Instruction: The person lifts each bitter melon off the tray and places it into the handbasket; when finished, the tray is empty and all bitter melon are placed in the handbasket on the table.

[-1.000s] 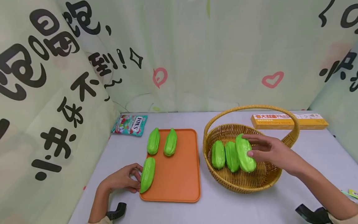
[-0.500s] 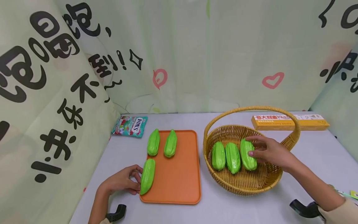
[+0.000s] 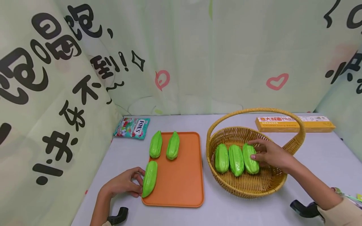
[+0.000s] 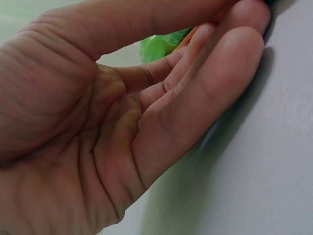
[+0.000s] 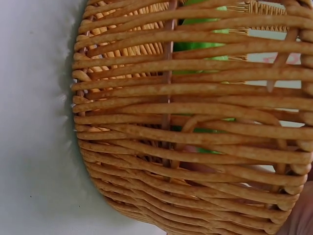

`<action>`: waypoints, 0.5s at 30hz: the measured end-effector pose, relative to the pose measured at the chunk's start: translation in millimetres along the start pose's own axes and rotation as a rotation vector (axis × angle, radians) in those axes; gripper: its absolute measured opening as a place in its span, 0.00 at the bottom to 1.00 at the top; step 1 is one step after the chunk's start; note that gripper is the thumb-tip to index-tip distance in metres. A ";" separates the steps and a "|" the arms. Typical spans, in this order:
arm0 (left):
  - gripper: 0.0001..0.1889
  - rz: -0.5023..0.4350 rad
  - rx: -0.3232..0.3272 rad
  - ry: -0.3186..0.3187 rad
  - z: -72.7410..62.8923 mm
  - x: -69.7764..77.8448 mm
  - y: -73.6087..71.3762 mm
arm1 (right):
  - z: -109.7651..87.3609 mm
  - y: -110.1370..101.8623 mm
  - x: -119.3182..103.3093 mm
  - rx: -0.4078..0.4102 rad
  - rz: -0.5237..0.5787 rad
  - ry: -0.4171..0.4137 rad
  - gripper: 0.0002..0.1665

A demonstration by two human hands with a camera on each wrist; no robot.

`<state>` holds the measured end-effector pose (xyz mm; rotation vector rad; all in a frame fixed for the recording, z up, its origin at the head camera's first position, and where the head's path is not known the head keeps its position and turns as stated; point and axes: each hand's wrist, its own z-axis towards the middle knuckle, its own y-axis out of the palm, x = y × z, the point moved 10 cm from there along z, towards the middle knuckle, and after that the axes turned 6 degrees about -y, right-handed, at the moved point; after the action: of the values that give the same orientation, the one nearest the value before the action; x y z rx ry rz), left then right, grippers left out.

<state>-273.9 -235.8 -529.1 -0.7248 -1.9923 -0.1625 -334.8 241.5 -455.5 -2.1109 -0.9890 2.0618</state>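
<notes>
Green gourd [image 3: 250, 164], 4 o'clock, your right hand [image 3: 271, 154] grasping | likely placing; next needs release | left hand [image 3: 124, 182]: grip unclear

Pale table [image 3: 226, 213], orange tray [image 3: 181, 179], basket (wicker) [image 3: 251, 183], teal packet [image 3: 131, 127], box [image 3: 316, 124]

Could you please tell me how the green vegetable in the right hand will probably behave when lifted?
The vegetable may feel a little slippery to the right hand, since its skin looks glossy. Its long, rounded body could roll sideways if released. It lies straight, without visible sagging, so it is probably stiff.
</notes>
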 end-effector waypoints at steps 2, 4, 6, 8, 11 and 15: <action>0.30 -0.002 0.001 -0.002 0.3 -0.4 0.1 | 0.4 0.9 0.4 -0.013 0.008 0.001 0.34; 0.30 -0.003 0.000 -0.004 0.4 -0.8 0.3 | 0.7 2.0 0.9 -0.023 0.017 0.003 0.34; 0.30 -0.003 -0.001 -0.004 0.4 -1.0 0.5 | 1.0 2.9 1.8 -0.029 0.021 0.005 0.34; 0.30 -0.005 -0.002 -0.001 0.5 -0.7 0.6 | 1.3 3.6 2.6 -0.030 0.025 0.004 0.34; 0.30 -0.006 -0.003 0.002 0.6 -0.3 0.7 | 1.8 3.9 4.4 -0.025 0.027 0.010 0.33; 0.30 -0.003 0.000 -0.004 0.5 -0.6 0.0 | 1.8 5.0 4.5 -0.022 0.032 0.010 0.33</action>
<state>-274.1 -235.9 -529.8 -0.7226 -1.9974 -0.1635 -334.8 238.8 -462.0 -2.1590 -0.9873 2.0622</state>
